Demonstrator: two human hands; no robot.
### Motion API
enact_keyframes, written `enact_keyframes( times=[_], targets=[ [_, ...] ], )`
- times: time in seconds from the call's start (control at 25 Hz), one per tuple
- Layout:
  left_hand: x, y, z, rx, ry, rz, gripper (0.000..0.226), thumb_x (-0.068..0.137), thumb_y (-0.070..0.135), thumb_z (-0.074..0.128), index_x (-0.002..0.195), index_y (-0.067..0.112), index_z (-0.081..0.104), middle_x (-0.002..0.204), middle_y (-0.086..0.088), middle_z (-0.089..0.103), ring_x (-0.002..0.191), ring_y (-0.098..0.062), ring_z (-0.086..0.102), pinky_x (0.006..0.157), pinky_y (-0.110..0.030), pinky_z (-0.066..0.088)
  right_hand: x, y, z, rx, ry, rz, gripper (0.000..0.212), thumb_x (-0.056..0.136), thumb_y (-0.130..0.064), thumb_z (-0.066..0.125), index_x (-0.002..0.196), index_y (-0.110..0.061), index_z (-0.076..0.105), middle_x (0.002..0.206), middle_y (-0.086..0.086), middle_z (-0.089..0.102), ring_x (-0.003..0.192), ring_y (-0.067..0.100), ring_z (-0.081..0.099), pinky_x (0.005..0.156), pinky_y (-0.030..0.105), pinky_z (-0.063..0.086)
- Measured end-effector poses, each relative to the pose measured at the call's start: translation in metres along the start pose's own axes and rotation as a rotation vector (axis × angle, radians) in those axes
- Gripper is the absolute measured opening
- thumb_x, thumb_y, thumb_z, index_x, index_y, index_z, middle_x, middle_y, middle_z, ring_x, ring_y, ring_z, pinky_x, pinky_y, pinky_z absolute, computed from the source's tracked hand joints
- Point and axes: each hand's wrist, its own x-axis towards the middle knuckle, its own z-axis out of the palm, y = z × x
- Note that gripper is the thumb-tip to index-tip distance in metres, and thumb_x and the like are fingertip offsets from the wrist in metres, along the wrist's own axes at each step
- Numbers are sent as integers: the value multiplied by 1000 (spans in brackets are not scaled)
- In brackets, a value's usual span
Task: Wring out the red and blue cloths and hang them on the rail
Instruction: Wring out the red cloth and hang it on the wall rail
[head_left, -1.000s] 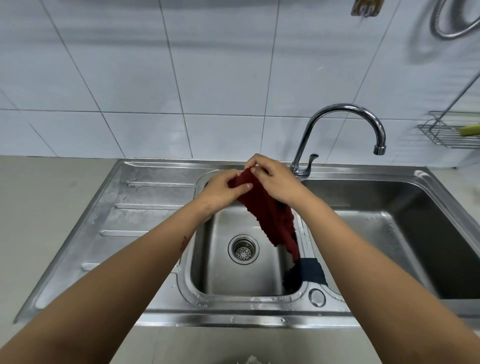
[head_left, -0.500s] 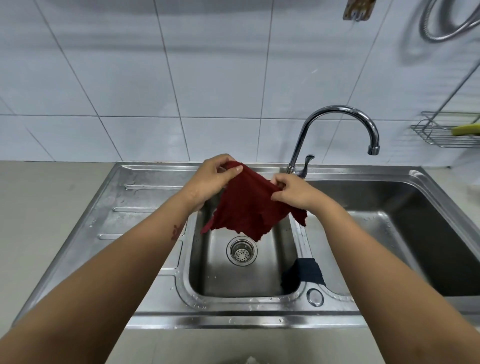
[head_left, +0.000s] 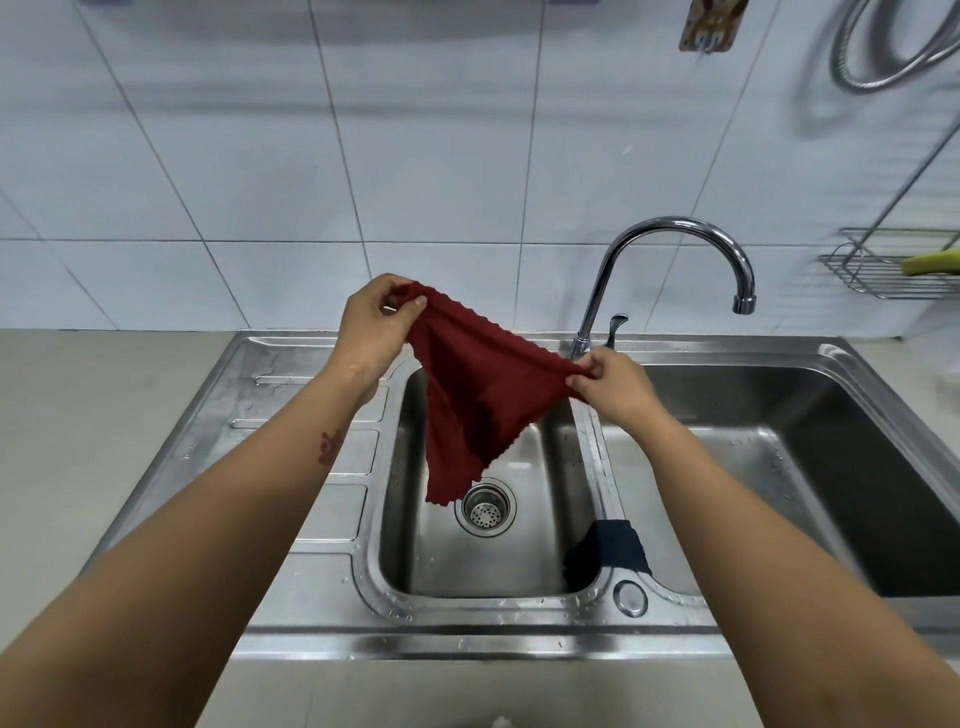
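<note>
Red cloth (head_left: 475, 395): spread open between both hands over the small sink basin (head_left: 524, 551), top edge taut, lower corner hanging toward the drain (head_left: 485, 508).
Left hand (head_left: 376, 327): raised, pinching one top corner between thumb and fingers.
Right hand (head_left: 615, 387): lower, pinching the opposite corner, just in front of the faucet (head_left: 675, 244) base.
Blue cloth (head_left: 608, 545): draped over the divider, nearer the body than the right hand, untouched.
Rail: not identifiable in view.
Step, as judged: opening the red cloth flat for hanging. To do it well: keep both corner grips firm, level the hands so the edge stays straight, hold over the basin for drips, then lay the middle evenly over the rail.
</note>
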Motion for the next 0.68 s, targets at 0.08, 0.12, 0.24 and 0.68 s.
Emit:
enact_keyframes(
  times=[0.08, 0.12, 0.24, 0.68],
  targets=[
    [2, 2, -8, 43, 15, 13, 11, 88, 8, 61, 86, 19, 63, 77, 3, 58, 72, -13, 55, 67, -25, 49, 2, -8, -13, 90, 85, -6, 7, 82, -18, 67, 83, -21, 61, 82, -6, 63, 87, 18, 62, 71, 27, 40],
    [4, 4, -11, 59, 37, 26, 14, 87, 9, 61, 82, 22, 63, 76, 4, 60, 71, -11, 56, 66, -23, 47, 1, -14, -20, 137, 141, -26, 7, 82, -18, 66, 84, -23, 61, 84, -5, 65, 88, 19, 64, 73, 29, 44],
    [6, 9, -14, 139, 218, 128, 8, 86, 16, 60, 83, 23, 62, 76, 9, 62, 71, -3, 57, 69, -17, 45, -5, -31, -34, 132, 445, -197, 5, 85, -27, 60, 88, -23, 60, 91, -1, 67, 89, 26, 63, 78, 42, 51],
    [-2, 4, -17, 794, 179, 193, 15, 94, 29, 48, 86, 15, 47, 81, -6, 58, 72, -30, 48, 64, -34, 35, -13, -37, -44, -214, 495, -219, 24, 93, -41, 50, 82, -20, 51, 88, 7, 62, 73, 31, 54, 61, 34, 33]
  ],
)
